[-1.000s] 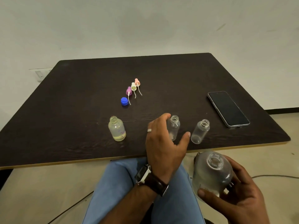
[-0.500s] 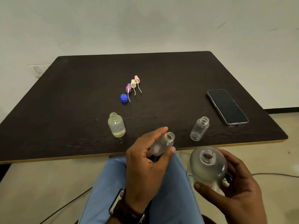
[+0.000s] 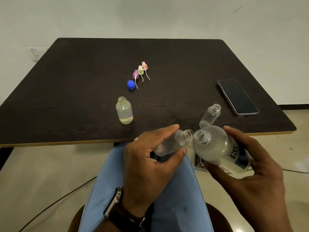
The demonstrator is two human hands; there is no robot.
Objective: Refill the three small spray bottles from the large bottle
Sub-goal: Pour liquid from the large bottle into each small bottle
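My left hand (image 3: 150,164) grips a small clear bottle (image 3: 173,143), uncapped and tilted, its mouth pointing right. My right hand (image 3: 247,173) holds the large clear bottle (image 3: 217,148), tipped left so its open mouth nearly touches the small bottle's mouth. Both are held over my lap, just before the table's front edge. A second small clear bottle (image 3: 209,115) stands open on the table behind the large one. A third small bottle (image 3: 124,110), with yellowish liquid at its bottom, stands open to the left.
On the dark table (image 3: 83,72) lie three spray tops, purple (image 3: 135,74), pale yellow (image 3: 140,70) and orange (image 3: 144,65), beside a blue cap (image 3: 131,84). A phone (image 3: 238,97) lies flat at the right. A cable runs across the floor.
My left hand took the middle small bottle off the table and brought it down over my lap. My right hand raised and tipped the large bottle until the two mouths met.
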